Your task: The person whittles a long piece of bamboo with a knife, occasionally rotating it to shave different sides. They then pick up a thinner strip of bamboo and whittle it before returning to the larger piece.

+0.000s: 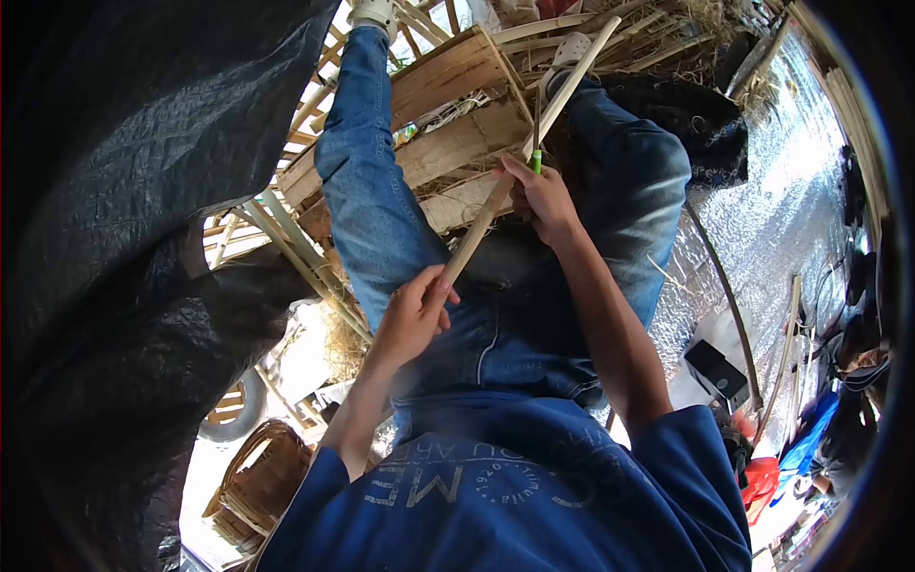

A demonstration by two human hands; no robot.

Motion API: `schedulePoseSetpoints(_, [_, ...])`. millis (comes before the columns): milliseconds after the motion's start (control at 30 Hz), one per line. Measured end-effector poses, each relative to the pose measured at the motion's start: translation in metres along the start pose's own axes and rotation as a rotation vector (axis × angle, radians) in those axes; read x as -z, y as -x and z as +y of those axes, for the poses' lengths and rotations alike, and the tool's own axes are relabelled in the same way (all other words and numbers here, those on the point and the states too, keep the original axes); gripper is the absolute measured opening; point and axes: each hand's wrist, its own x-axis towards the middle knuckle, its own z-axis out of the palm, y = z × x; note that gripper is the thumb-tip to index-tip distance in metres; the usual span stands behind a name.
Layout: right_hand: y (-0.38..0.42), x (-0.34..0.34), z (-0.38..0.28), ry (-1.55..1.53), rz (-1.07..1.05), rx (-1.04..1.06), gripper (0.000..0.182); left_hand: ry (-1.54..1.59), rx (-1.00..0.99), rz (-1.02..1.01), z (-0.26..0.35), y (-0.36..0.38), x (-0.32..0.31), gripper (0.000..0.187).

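Observation:
A long pale bamboo strip (pixel 483 221) runs slantwise over my lap, from between my thighs up past my right foot. My left hand (pixel 412 313) is closed round its near end. Farther along, my right hand (pixel 545 198) is closed on a knife (pixel 537 162) with a bright green handle. The knife's narrow blade points away from me and lies close beside the strip. My right thumb and fingertips are right at the strip, and much of the handle is hidden in the hand.
A wooden crate (pixel 446 81) stands between my legs. Split bamboo and straw (pixel 658 43) lie beyond my right foot. Black plastic sheeting (pixel 143 124) hangs at the left, above a woven basket (pixel 250 491) and a tire (pixel 238 410). A black box (pixel 715 370) rests at right on silvery sheeting (pixel 753 214).

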Motion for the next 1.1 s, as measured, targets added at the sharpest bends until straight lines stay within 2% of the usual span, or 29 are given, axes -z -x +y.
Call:
schedulePoseSetpoints(67, [-0.007,0.008,-0.004,-0.101,-0.006,0.006,0.029,0.120,0.237,-0.163,0.002,0.001,0.010,0.027])
schedulePoseSetpoints(100, [-0.010,0.010,-0.005,-0.210,-0.024,0.011,0.028,0.115,0.231,-0.166,0.001,0.001,0.015,0.027])
schedulePoseSetpoints(167, [-0.010,0.009,-0.008,-0.202,-0.024,0.027,0.027,0.143,0.321,-0.280,-0.001,0.000,0.024,0.027])
schedulePoseSetpoints(200, [-0.010,0.006,-0.009,-0.188,-0.024,0.036,0.026,0.139,0.319,-0.275,-0.002,-0.002,0.024,0.027])
schedulePoseSetpoints(233, [-0.010,0.003,-0.007,-0.189,-0.031,0.039,0.026,0.079,0.241,-0.212,-0.003,-0.006,0.022,0.027])
schedulePoseSetpoints(300, [-0.009,-0.002,-0.002,0.029,0.120,0.059,0.025,0.023,0.155,-0.142,-0.003,-0.018,0.017,0.027])
schedulePoseSetpoints(367, [-0.005,-0.001,0.006,0.163,0.138,0.149,0.028,-0.152,-0.009,0.024,0.001,-0.037,0.011,0.029])
schedulePoseSetpoints(433, [0.007,-0.009,0.011,0.689,0.217,0.490,0.025,-0.216,-0.055,0.075,0.004,-0.057,0.005,0.029])
schedulePoseSetpoints(467, [0.014,-0.014,0.012,0.695,0.216,0.504,0.025,-0.267,-0.101,0.125,0.004,-0.066,0.001,0.029])
schedulePoseSetpoints(500, [0.022,-0.019,0.015,0.887,0.180,0.485,0.025,-0.319,-0.145,0.172,0.004,-0.074,-0.001,0.029])
schedulePoseSetpoints(533, [0.027,-0.023,0.017,1.077,0.146,0.461,0.025,-0.277,-0.125,0.130,0.004,-0.081,-0.002,0.030])
schedulePoseSetpoints(633, [0.023,-0.026,0.033,1.236,0.043,0.430,0.026,-0.239,-0.067,0.094,0.000,-0.089,-0.005,0.031])
schedulePoseSetpoints(700, [0.014,-0.025,0.039,1.258,0.064,0.447,0.026,-0.259,-0.067,0.115,0.005,-0.080,-0.007,0.030])
schedulePoseSetpoints(767, [0.001,-0.019,0.038,1.352,0.112,0.487,0.024,-0.276,-0.059,0.140,0.008,-0.065,-0.009,0.030])
schedulePoseSetpoints(833, [-0.010,-0.013,0.026,1.248,0.265,0.411,0.023,-0.302,0.011,0.134,0.006,-0.046,-0.011,0.029])
schedulePoseSetpoints(867, [-0.013,-0.007,0.023,1.241,0.310,0.466,0.022,-0.328,-0.091,0.165,-0.002,-0.038,-0.014,0.027])
schedulePoseSetpoints(900, [-0.013,-0.008,0.028,1.233,0.315,0.456,0.022,-0.335,-0.088,0.155,-0.008,-0.032,-0.014,0.027])
schedulePoseSetpoints(967, [-0.010,-0.012,0.031,1.271,0.250,0.472,0.020,-0.328,-0.022,0.219,-0.011,-0.023,-0.015,0.026])
schedulePoseSetpoints(1000, [-0.001,-0.014,0.030,1.285,0.119,0.431,0.019,-0.366,-0.055,0.261,-0.012,-0.023,-0.017,0.025])
schedulePoseSetpoints(1033, [0.006,-0.015,0.034,1.285,0.122,0.430,0.019,-0.366,-0.057,0.259,-0.012,-0.024,-0.018,0.025])
schedulePoseSetpoints(1100, [0.020,-0.019,0.039,1.398,-0.085,0.495,0.018,-0.409,-0.089,0.280,-0.014,-0.026,-0.020,0.024])
